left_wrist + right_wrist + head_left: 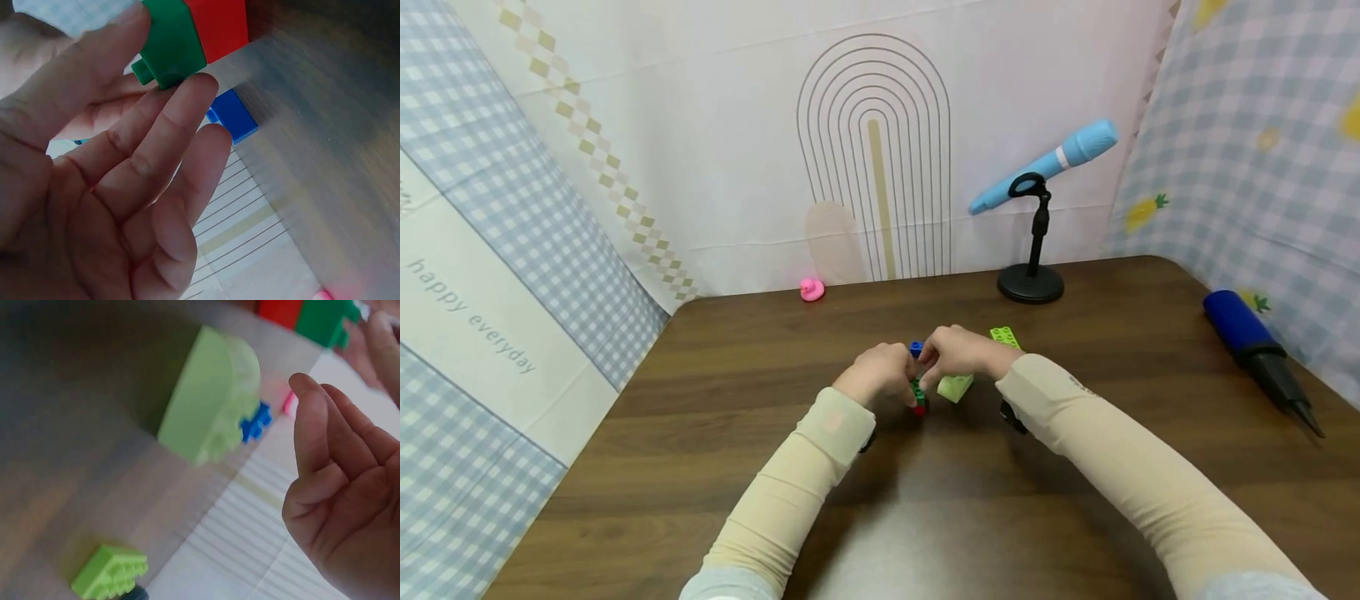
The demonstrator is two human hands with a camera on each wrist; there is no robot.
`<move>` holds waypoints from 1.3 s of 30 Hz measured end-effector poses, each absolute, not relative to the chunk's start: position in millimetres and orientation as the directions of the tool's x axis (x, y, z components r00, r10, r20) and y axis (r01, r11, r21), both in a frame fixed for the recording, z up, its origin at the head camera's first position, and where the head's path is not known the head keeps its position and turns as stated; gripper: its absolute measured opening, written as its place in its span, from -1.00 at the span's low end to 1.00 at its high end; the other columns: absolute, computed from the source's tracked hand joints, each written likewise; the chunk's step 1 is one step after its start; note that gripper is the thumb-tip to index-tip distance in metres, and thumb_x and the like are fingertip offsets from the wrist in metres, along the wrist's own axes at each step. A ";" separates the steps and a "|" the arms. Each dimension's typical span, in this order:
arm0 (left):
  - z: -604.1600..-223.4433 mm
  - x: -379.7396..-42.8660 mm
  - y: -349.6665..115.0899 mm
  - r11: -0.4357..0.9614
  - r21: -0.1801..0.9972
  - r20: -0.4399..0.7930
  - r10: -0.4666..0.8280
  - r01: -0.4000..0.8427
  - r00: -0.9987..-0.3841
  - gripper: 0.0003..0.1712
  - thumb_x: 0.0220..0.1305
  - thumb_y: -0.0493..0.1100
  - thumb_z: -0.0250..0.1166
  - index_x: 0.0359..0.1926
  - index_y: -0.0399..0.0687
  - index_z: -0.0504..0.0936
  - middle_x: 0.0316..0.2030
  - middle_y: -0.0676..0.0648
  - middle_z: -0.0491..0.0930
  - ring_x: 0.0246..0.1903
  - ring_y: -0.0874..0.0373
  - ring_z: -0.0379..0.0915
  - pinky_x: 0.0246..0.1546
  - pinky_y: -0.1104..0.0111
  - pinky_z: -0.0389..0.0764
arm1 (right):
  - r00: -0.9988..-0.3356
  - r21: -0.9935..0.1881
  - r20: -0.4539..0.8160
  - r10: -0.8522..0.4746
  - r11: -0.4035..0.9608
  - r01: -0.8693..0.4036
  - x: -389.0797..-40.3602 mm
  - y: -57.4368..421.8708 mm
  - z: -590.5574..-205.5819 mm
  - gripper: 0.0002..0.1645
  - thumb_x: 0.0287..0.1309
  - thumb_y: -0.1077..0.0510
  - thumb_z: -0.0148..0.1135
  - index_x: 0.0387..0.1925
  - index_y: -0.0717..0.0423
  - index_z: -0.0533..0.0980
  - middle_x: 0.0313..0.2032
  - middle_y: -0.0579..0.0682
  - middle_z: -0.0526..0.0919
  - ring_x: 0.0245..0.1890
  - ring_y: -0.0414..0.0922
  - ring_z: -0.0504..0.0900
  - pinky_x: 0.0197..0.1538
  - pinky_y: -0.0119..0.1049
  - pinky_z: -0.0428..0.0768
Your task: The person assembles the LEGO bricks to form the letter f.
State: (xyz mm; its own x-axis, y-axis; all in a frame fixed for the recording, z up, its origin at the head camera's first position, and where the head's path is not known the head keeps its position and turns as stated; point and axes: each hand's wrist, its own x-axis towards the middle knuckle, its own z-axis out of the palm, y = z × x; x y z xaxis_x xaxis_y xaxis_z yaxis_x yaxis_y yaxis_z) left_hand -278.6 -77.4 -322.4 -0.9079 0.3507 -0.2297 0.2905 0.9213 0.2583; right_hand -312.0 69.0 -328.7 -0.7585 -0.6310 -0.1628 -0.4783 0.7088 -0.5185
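Between thumb and fingertips, my left hand (878, 372) pinches a green toy brick (172, 40) joined to a red brick (219, 28). Its studs point toward my right hand (961, 350), which hovers close by with bent, loose fingers and nothing visible between them. Under the right hand lies a pale green brick (200, 394) with a rounded end, partly covered in the head view. Just beyond both hands sits a small blue brick (236, 117). A bright lime brick (1003, 336) rests past the right wrist, partly behind it in the head view.
A pink toy duck (812, 289) stands at the table's back edge. Farther right, a black stand (1032, 283) holds a blue microphone-shaped object (1052, 162). A blue and black hand pump (1262, 358) lies near the right edge. Fabric hangs behind the wooden table (737, 500).
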 end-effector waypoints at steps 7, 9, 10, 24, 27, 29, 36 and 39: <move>-323.5 -279.7 -77.5 0.931 0.221 -0.234 0.339 0.290 -0.911 -0.74 -0.27 -0.06 0.46 -0.68 0.00 0.51 -0.65 0.10 0.43 -0.59 0.21 0.26 -0.61 0.38 0.33 | -0.802 -0.399 -0.116 -0.586 0.767 -0.502 -327.6 75.3 -326.4 -0.68 0.00 0.21 0.19 -0.15 0.23 0.51 -0.26 0.03 0.56 -0.24 -0.09 0.51 -0.21 -0.24 0.46; -323.6 -280.0 -76.5 0.933 0.210 -0.232 0.338 0.292 -0.912 -0.72 -0.28 -0.05 0.46 -0.70 0.01 0.50 -0.67 0.10 0.42 -0.60 0.22 0.25 -0.62 0.38 0.32 | -0.815 -0.364 -0.117 -0.568 0.788 -0.497 -330.1 75.3 -328.7 -0.69 0.03 0.22 0.16 -0.13 0.20 0.50 -0.23 0.03 0.56 -0.23 -0.09 0.51 -0.21 -0.22 0.46; -323.9 -279.9 -75.8 0.934 0.205 -0.232 0.336 0.292 -0.913 -0.71 -0.28 -0.05 0.46 -0.71 0.01 0.49 -0.69 0.10 0.41 -0.61 0.22 0.25 -0.63 0.38 0.31 | -0.819 -0.353 -0.116 -0.561 0.795 -0.494 -331.2 75.7 -330.1 -0.70 0.04 0.23 0.14 -0.13 0.19 0.50 -0.22 0.03 0.56 -0.23 -0.08 0.50 -0.21 -0.21 0.46; -320.1 -279.4 -71.1 0.954 0.143 -0.256 0.293 0.264 -0.921 -0.64 -0.25 -0.05 0.45 -0.73 -0.01 0.39 -0.67 0.07 0.32 -0.60 0.21 0.21 -0.65 0.36 0.26 | -0.924 -0.157 -0.152 -0.352 0.931 -0.329 -350.0 109.9 -336.6 -0.66 0.01 0.13 0.20 -0.15 0.19 0.49 -0.18 0.12 0.51 -0.20 0.04 0.47 -0.32 -0.05 0.44; -318.8 -279.4 -68.1 0.956 0.122 -0.272 0.292 0.268 -0.917 -0.62 -0.23 -0.04 0.44 -0.73 -0.01 0.37 -0.67 0.07 0.28 -0.60 0.21 0.18 -0.64 0.36 0.24 | -0.941 -0.141 -0.190 -0.281 0.956 -0.257 -351.3 120.9 -338.9 -0.72 -0.01 0.05 0.22 -0.32 0.18 0.50 -0.34 0.08 0.51 -0.37 0.01 0.48 -0.44 -0.09 0.43; -317.9 -279.2 -66.4 0.958 0.112 -0.279 0.284 0.263 -0.917 -0.63 -0.23 -0.04 0.44 -0.72 -0.01 0.37 -0.66 0.07 0.29 -0.59 0.21 0.19 -0.64 0.36 0.26 | -0.946 -0.130 -0.215 -0.242 0.967 -0.218 -352.0 126.7 -341.1 -0.71 -0.02 0.00 0.22 -0.39 0.16 0.49 -0.42 0.06 0.49 -0.44 0.00 0.46 -0.46 -0.10 0.42; -316.9 -278.5 -64.1 0.963 0.109 -0.296 0.269 0.247 -0.917 -0.65 -0.21 -0.03 0.43 -0.70 -0.02 0.40 -0.65 0.06 0.31 -0.59 0.21 0.21 -0.63 0.37 0.28 | -0.955 -0.118 -0.255 -0.153 0.985 -0.126 -351.5 141.1 -349.1 -0.58 -0.02 -0.03 0.20 -0.24 0.24 0.46 -0.44 0.11 0.47 -0.43 0.01 0.42 -0.37 -0.04 0.39; -316.4 -278.1 -64.3 0.963 0.106 -0.290 0.268 0.248 -0.919 -0.68 -0.23 -0.03 0.44 -0.68 -0.01 0.44 -0.62 0.07 0.36 -0.57 0.21 0.24 -0.62 0.36 0.31 | -0.952 -0.121 -0.269 -0.148 0.985 -0.119 -350.1 145.9 -350.3 -0.61 -0.02 -0.01 0.20 -0.26 0.23 0.46 -0.43 0.10 0.47 -0.44 0.00 0.41 -0.37 -0.05 0.39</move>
State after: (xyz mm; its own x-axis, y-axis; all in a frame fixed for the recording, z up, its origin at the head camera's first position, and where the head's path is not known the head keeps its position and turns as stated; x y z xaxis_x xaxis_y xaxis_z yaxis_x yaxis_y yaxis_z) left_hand -278.1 -64.3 -316.4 -0.9186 0.2681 -0.2903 0.2476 0.9631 0.1059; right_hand -350.1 145.9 -350.3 -0.9518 -0.1479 -0.2689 -0.1188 0.9855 -0.1213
